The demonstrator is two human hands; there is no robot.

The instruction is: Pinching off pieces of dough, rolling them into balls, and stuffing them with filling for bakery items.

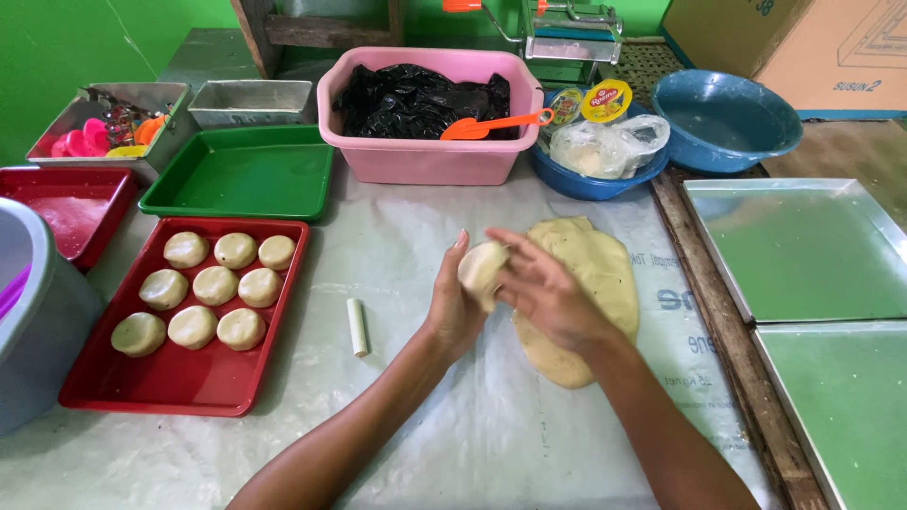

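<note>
We see the left hand (455,307) and right hand (545,293) together cupping a small piece of dough (482,269), each grip closed around it, above the middle of the table (406,246). A large dough slab (590,274) lies just behind it. Nine shaped dough rounds (215,285) fill a red tray (179,382) near the left edge.

Bright, even daylight, mild green cast off the walls. Shadows soft: faint one under the forearms on the table (406,425), darker along the near edge of the red tray (189,382). Mild glare on the metal trays (803,246) at the right edge. Focus sharp mid-frame; wide-angle bends the corners.
</note>
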